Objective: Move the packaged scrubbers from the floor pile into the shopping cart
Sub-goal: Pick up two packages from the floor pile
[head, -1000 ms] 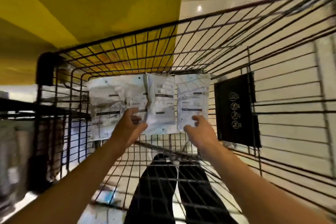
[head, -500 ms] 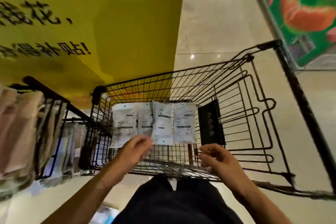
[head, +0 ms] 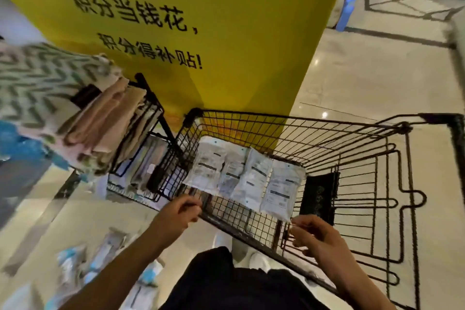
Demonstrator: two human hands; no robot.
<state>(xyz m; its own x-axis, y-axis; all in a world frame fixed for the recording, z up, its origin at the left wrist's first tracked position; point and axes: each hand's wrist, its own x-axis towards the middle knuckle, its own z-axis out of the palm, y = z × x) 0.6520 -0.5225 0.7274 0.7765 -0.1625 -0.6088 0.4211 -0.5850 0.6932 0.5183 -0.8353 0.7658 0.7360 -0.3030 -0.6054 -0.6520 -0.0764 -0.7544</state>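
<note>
While four packets (head: 247,176) already lean in a row inside the cart (head: 314,131), more packets (head: 105,257) lie on the floor at my left. My left hand (head: 176,214) and right hand (head: 317,239) are loosely curled, holding nothing.
</note>
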